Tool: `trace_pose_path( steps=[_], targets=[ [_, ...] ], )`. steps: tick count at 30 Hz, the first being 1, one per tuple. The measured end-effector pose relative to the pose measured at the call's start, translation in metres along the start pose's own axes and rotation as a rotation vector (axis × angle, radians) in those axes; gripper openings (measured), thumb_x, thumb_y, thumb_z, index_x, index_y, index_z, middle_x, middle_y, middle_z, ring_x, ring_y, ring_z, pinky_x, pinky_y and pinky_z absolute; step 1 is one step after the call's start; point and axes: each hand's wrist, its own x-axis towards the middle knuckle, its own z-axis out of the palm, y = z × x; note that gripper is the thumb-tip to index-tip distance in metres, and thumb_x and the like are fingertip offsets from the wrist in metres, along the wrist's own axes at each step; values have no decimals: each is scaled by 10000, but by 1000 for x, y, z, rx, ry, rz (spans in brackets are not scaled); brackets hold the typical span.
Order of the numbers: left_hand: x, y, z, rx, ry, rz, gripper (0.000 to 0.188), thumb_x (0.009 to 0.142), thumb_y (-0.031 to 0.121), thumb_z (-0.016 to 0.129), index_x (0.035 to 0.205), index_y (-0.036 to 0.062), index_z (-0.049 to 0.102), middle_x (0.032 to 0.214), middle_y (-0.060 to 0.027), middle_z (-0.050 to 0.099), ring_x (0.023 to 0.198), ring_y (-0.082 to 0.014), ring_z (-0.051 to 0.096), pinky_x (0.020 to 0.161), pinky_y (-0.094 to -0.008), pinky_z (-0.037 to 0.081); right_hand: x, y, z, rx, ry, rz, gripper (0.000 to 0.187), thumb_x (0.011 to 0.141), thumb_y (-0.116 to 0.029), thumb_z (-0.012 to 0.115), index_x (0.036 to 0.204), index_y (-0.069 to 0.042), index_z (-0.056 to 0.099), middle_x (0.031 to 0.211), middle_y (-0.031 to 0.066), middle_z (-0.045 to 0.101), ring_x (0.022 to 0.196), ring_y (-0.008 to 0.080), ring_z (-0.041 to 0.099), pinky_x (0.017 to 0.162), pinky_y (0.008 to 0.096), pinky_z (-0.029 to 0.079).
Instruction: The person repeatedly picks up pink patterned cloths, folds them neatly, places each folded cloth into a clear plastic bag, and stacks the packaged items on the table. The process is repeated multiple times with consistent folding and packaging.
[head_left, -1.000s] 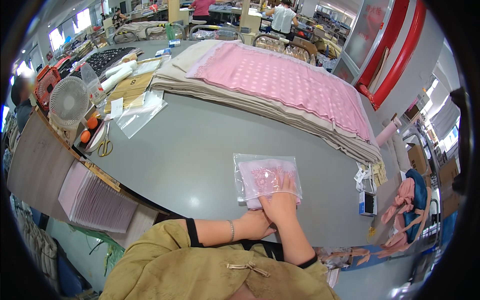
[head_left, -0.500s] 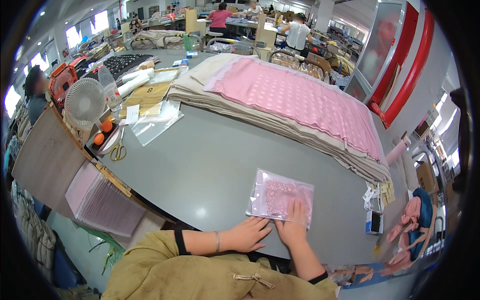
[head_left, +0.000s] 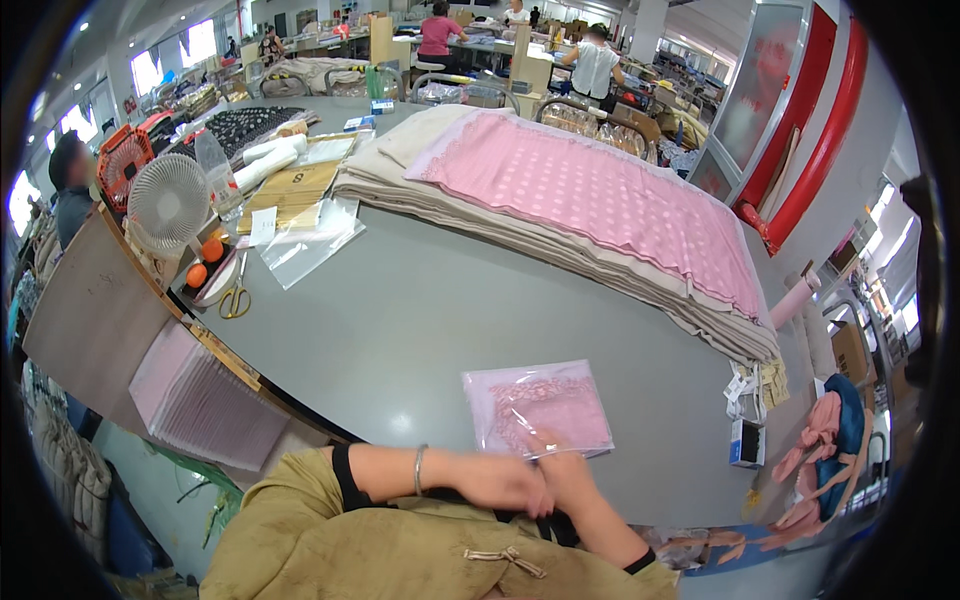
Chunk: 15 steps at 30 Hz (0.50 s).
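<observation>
A clear plastic bag with a folded pink lace-patterned cloth point(head_left: 545, 405) inside lies flat near the table's front edge. My right hand point(head_left: 558, 455) is at the bag's lower edge, its fingers over the plastic and smeared by motion. Close beside my right wrist, my left hand point(head_left: 525, 487) crosses in front of the bag at the table edge. It is blurred too, so how its fingers are held does not show.
Beyond the bag, a pink dotted cloth point(head_left: 590, 200) covers a thick beige fabric stack point(head_left: 520, 228). Scissors point(head_left: 235, 300), a white fan point(head_left: 170, 202) and clear bags point(head_left: 318, 248) sit at left. Folded pink pieces point(head_left: 215, 405) fill a side shelf. A small box point(head_left: 746, 443) stands at right.
The bagged cloth has shifted left, and its tilt has changed a little. My right hand has drawn back toward its lower edge. My left hand has moved right, up to my right wrist.
</observation>
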Motion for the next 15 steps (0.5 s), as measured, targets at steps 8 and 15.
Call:
trace_pose_path(
  steps=[8,15],
  targets=[
    [31,-69,-59,1083,578,-504,535,957,330,436,1423,74,376,1490,-182,329,1388,-298,312,1139,-485,223,-4,11,7,-505,255,206,729,781,-408,664,1275,94,476,1348,319,418,1284,479,360,1093,552,254],
    [30,-85,-57,1071,497,-378,565,952,353,436,1440,78,365,1515,-138,315,1420,-267,266,1159,-469,169,11,22,6,-508,145,209,757,793,-438,637,1327,64,444,1404,303,360,1316,477,312,1089,599,217]
  ],
)
